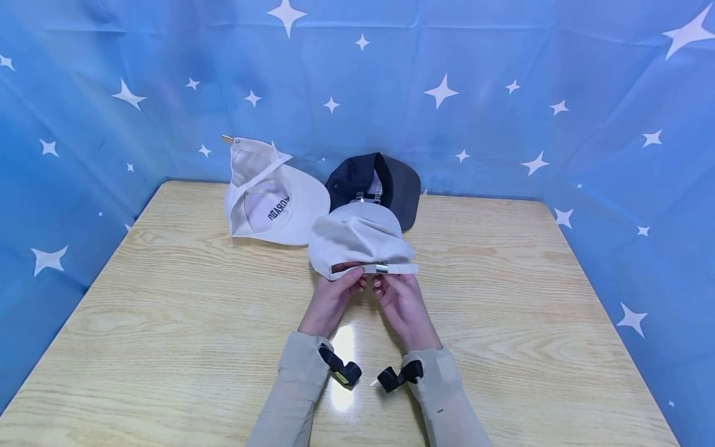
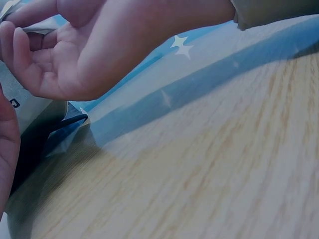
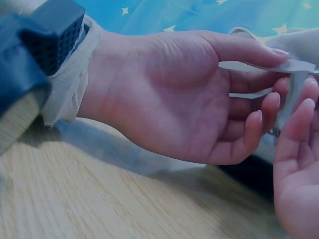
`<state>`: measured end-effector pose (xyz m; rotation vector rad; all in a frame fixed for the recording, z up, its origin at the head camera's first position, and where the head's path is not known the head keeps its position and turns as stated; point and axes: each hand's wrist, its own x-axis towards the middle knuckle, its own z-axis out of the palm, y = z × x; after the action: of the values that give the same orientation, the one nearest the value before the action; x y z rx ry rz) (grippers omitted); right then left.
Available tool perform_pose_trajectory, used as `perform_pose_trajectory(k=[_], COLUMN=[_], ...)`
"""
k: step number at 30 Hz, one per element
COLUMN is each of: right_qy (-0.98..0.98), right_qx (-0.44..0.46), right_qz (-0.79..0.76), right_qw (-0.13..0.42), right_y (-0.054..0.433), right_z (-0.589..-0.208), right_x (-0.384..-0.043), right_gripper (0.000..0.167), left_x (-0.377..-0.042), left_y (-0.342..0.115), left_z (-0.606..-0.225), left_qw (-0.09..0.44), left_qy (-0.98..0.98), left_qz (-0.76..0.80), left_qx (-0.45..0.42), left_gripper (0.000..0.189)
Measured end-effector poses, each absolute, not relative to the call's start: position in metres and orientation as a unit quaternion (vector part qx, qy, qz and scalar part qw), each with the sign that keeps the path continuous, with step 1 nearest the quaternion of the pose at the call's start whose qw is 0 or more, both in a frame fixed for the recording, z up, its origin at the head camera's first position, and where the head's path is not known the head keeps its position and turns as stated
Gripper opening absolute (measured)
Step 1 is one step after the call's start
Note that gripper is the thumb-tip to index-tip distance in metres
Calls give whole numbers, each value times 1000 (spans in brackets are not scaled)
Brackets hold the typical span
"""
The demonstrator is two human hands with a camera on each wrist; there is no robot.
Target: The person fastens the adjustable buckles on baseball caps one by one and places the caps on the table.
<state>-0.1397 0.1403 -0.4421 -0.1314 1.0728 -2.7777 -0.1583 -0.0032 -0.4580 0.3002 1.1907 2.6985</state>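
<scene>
A light grey-white baseball cap (image 1: 357, 233) is held with its back opening toward me, its crown partly creased. Across the opening runs the cap's strap (image 1: 401, 269) with a silver buckle (image 1: 382, 269). My left hand (image 1: 335, 301) pinches the strap left of the buckle, thumb on top; in the right wrist view the left hand (image 3: 174, 99) shows its palm with the other fingers curled. On the right side of the buckle, my right hand (image 1: 404, 304) pinches the strap from below; the left wrist view shows this right hand (image 2: 65, 59) palm-on.
Behind stand a white cap (image 1: 304, 208) with its lettered inside showing and a dark navy cap (image 1: 404, 192), partly hidden by the held cap. Wooden table (image 1: 167, 323) lies under everything. A blue star-patterned cloth (image 1: 357, 81) hangs along the back and sides.
</scene>
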Motion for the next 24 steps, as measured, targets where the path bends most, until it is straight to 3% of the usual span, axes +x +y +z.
perform_pose_trajectory(k=[24], right_qy=[363], right_qx=[-49], right_qz=[-927], right_qw=[85], right_y=[140], right_z=[-443], right_x=[-139], right_gripper=[14], left_x=[-158], left_y=[-3], left_z=[-457], left_qw=[85], left_qy=[405], left_qz=[905], left_qx=[97], left_gripper=[20])
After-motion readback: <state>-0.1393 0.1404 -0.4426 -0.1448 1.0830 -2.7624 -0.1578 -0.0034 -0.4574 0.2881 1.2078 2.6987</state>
